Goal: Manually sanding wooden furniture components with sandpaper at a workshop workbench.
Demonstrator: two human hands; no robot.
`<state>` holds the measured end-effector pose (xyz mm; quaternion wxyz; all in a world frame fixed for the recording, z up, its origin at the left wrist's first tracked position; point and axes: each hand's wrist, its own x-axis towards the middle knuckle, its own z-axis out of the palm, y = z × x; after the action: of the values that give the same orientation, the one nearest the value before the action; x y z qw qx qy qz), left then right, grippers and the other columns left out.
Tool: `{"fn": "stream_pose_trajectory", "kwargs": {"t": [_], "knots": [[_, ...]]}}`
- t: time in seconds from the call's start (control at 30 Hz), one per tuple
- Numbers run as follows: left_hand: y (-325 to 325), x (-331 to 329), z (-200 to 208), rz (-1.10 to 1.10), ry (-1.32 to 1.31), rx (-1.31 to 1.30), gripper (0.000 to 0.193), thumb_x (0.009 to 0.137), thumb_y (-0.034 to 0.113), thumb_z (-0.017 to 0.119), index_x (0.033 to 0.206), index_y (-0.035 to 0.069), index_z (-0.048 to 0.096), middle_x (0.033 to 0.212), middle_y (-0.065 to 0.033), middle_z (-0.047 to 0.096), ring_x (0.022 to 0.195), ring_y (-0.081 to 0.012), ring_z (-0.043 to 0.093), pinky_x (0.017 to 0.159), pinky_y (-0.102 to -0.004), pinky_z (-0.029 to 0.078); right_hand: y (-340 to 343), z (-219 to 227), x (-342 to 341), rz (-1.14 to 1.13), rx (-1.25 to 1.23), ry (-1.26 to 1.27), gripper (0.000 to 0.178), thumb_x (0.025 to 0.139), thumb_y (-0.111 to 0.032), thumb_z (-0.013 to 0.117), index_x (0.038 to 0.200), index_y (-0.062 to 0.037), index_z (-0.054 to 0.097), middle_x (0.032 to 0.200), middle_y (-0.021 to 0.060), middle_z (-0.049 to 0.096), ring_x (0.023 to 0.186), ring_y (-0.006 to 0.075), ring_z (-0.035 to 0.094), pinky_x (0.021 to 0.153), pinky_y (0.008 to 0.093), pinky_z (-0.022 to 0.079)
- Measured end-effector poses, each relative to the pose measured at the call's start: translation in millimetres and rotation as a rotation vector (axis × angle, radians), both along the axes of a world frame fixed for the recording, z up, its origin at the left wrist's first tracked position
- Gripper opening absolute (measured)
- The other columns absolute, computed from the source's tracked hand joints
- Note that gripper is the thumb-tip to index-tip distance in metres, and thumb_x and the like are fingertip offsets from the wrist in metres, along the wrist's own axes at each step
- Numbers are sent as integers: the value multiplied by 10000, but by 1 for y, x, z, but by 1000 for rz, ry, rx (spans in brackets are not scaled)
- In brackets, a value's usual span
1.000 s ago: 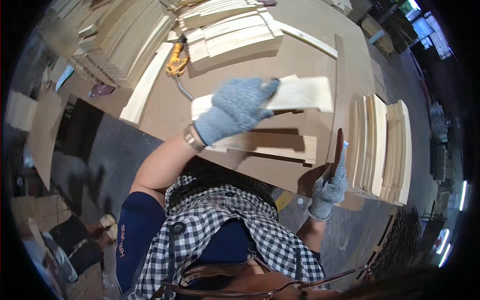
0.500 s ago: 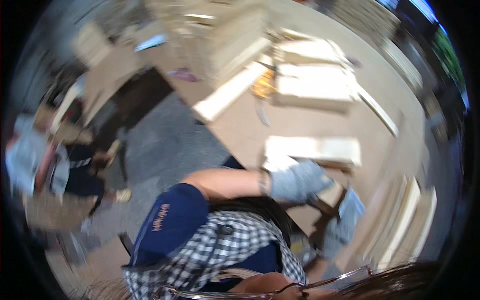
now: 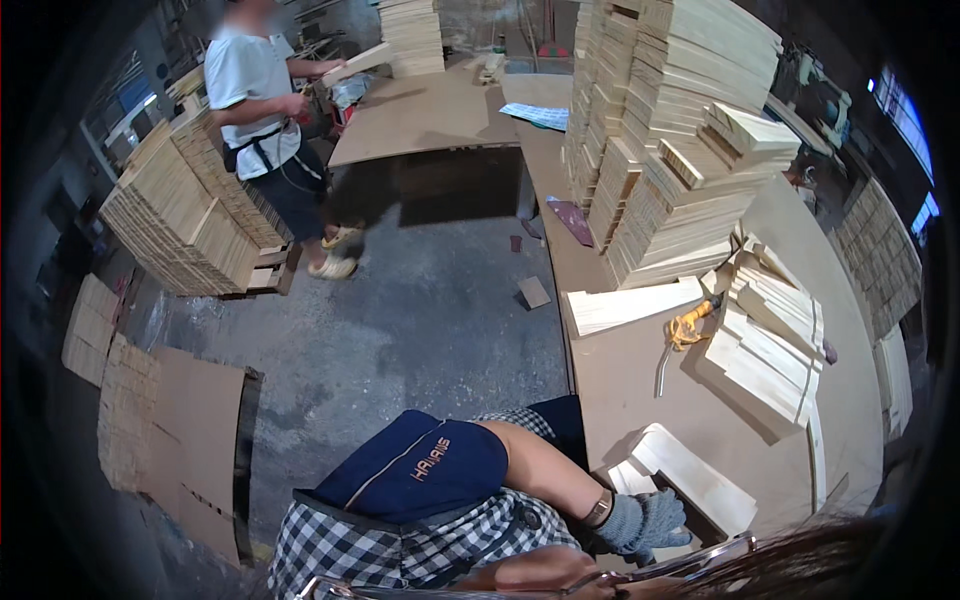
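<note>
My left hand (image 3: 645, 522), in a grey knit glove, is at the lower right beside a few pale wooden boards (image 3: 695, 478) on the brown work table (image 3: 625, 385). Its fingers look apart, and I make out nothing in them. Glasses and hair at the lower edge cover the area just below this hand. My right hand is out of the picture. Farther along the table lie a yellow-handled tool (image 3: 687, 328) with a thin bent metal tube, a single flat board (image 3: 632, 306) and a bundle of shaped boards (image 3: 765, 362).
Tall stacks of boards (image 3: 690, 70) rise at the table's far end, near a purple cloth (image 3: 570, 220). At the far left a co-worker (image 3: 262, 90) holds a board (image 3: 358, 64) by another table (image 3: 430, 112). More stacked wood (image 3: 185, 215) stands on the left floor.
The view has swung left and up, bringing the co-worker and tall stacks into fuller sight. My right gloved hand, visible earlier beside a light-blue piece, has left the picture. Blur has cleared.
</note>
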<state>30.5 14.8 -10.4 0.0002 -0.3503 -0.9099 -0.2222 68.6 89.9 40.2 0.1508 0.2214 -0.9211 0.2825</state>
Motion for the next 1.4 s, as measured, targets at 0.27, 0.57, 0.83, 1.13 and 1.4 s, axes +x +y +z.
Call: {"fn": "stream_pose_trajectory", "kwargs": {"t": [0.27, 0.57, 0.83, 1.13, 1.4], "knots": [[-10, 3, 6, 8, 100, 142, 789, 702, 575, 748, 1243, 25, 583, 958, -204, 597, 890, -352, 580, 774, -478, 415, 0, 1, 1, -29, 8, -24, 424, 966, -91, 498, 1387, -67, 551, 1148, 210, 671, 948, 343, 669, 813, 434, 535], [-10, 3, 4, -11, 6, 117, 768, 775, 471, 726, 1385, 49, 528, 1057, -247, 577, 952, -366, 560, 808, -502, 425, 5, 2, 7, -70, 26, -30, 452, 967, -88, 513, 1419, -82, 528, 1123, 207, 672, 914, 338, 670, 788, 435, 535], [-12, 3, 5, -36, 36, 91, 780, 776, 471, 732, 1384, 27, 527, 1037, -238, 587, 943, -356, 572, 774, -487, 430, 9, 5, 12, -98, 34, -30, 480, 967, -86, 526, 1447, -95, 507, 1101, 204, 673, 884, 334, 671, 765, 436, 535], [-14, 3, 10, 8, 125, 121, 622, 717, 454, 748, 1197, 85, 610, 915, -175, 616, 868, -356, 607, 739, -499, 441, 28, 8, 20, -175, 49, -26, 515, 968, -83, 541, 1479, -111, 484, 1077, 201, 675, 850, 330, 672, 740, 437, 535], [-52, -5, 44, -355, 227, -19, 375, 737, 272, 668, 1002, 10, 631, 769, -123, 605, 716, -301, 629, 622, -435, 481, 88, 51, 72, -688, 79, -59, 549, 968, -80, 554, 1508, -124, 463, 1055, 198, 676, 820, 325, 673, 717, 438, 535]]}}
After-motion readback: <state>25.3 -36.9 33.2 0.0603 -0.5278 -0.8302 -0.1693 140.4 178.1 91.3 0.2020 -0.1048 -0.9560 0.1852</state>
